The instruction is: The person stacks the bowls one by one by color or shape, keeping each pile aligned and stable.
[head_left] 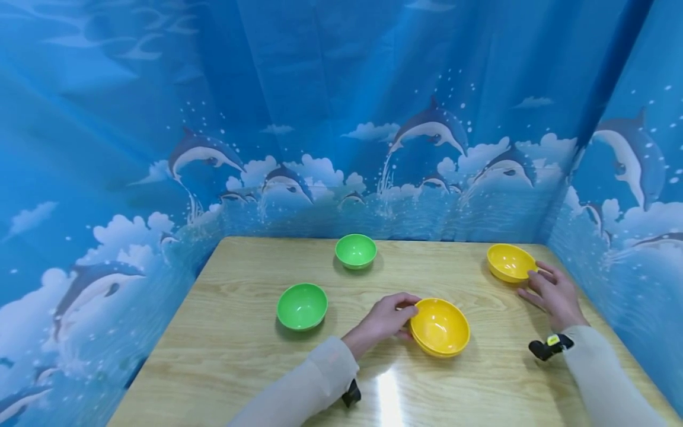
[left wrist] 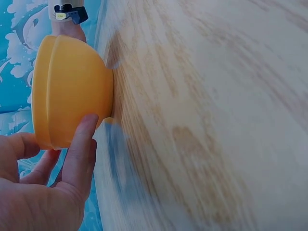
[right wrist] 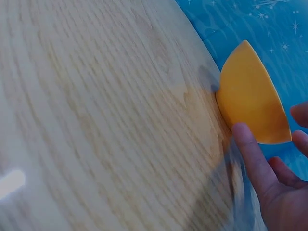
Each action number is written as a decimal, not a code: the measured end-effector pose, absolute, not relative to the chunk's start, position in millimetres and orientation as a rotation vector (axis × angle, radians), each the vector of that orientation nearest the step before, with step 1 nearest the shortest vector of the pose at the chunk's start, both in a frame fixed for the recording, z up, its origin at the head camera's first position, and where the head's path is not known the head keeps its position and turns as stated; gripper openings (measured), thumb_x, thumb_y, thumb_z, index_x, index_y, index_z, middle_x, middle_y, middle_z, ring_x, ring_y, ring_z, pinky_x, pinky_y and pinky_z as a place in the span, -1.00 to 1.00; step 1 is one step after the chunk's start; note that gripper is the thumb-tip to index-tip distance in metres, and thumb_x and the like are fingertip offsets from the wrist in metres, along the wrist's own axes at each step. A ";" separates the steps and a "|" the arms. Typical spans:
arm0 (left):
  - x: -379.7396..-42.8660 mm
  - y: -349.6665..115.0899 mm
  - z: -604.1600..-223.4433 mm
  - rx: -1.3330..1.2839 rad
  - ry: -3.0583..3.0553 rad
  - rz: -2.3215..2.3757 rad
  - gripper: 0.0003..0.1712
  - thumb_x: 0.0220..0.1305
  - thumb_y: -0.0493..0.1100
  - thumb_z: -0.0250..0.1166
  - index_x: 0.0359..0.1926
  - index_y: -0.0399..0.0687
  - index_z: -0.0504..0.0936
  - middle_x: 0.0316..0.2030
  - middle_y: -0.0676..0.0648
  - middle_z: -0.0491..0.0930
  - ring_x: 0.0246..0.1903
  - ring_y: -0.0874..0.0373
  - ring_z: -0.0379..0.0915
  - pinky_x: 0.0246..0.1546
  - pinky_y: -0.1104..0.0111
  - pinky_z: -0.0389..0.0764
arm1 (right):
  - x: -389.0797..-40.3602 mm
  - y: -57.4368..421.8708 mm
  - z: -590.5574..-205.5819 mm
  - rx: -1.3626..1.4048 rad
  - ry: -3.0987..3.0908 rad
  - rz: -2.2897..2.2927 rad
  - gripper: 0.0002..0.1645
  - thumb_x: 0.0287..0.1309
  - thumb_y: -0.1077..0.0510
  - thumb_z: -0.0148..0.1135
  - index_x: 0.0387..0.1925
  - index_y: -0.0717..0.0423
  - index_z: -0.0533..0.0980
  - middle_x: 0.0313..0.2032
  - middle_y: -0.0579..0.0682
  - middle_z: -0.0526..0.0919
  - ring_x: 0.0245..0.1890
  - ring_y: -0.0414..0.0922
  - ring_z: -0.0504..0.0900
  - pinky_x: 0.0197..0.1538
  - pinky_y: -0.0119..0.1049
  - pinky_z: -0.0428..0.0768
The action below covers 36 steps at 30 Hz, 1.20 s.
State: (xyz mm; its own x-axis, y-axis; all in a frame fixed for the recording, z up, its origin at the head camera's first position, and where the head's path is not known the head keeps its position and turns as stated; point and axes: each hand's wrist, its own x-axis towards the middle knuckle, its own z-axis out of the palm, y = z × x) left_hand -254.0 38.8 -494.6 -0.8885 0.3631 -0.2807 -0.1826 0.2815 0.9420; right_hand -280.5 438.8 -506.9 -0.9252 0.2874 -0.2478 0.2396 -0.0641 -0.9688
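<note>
Two nested yellow bowls stand on the table right of centre; the doubled rim shows in the left wrist view. My left hand holds this stack at its left side, thumb at the rim and fingers against the outer wall. At the back right sits a single yellow bowl. Beside it is my right hand, fingers spread around the near right side of its rim. In the right wrist view one fingertip meets the lower wall of this bowl, and other fingertips are close by the rim.
One green bowl stands left of my left hand, and another green bowl is near the back edge. The wooden table borders a blue dolphin-print curtain at the back and sides.
</note>
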 end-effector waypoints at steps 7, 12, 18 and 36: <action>-253.8 39.3 -495.1 0.156 2.115 1.640 -0.73 0.62 -0.10 0.31 0.23 0.17 0.73 0.08 0.02 0.65 -0.15 0.11 0.68 -0.28 0.23 0.90 | -285.5 432.8 -508.0 -0.599 -2.145 2.169 -0.05 0.70 0.00 0.04 0.80 -0.17 -0.25 0.73 0.33 -0.47 -0.06 -0.39 0.54 0.11 -0.36 0.83; -252.7 40.4 -494.5 0.143 2.121 1.635 -0.73 0.62 -0.11 0.31 0.23 0.17 0.73 0.08 0.02 0.65 -0.15 0.11 0.68 -0.28 0.24 0.90 | -288.0 428.5 -509.0 -0.594 -2.170 2.135 -0.07 0.71 0.06 -0.03 0.80 -0.20 -0.27 0.73 0.36 -0.45 0.23 -0.14 0.46 0.16 -0.34 0.82; -253.1 40.6 -495.6 0.137 2.126 1.634 -0.74 0.62 -0.10 0.30 0.22 0.18 0.73 0.07 0.03 0.65 -0.15 0.12 0.68 -0.28 0.26 0.90 | -291.0 427.9 -512.2 -0.579 -2.133 2.189 -0.09 0.71 0.12 -0.09 0.80 -0.24 -0.28 0.72 0.35 -0.46 0.40 0.00 0.35 0.19 -0.34 0.80; -254.9 40.3 -496.3 0.140 2.137 1.626 -0.74 0.63 -0.08 0.30 0.22 0.18 0.73 0.07 0.03 0.65 -0.14 0.11 0.67 -0.28 0.25 0.90 | -291.9 424.3 -507.0 -0.625 -2.072 2.249 -0.10 0.69 0.17 -0.08 0.80 -0.25 -0.22 0.70 0.27 -0.28 0.23 -0.21 0.41 0.25 -0.36 0.77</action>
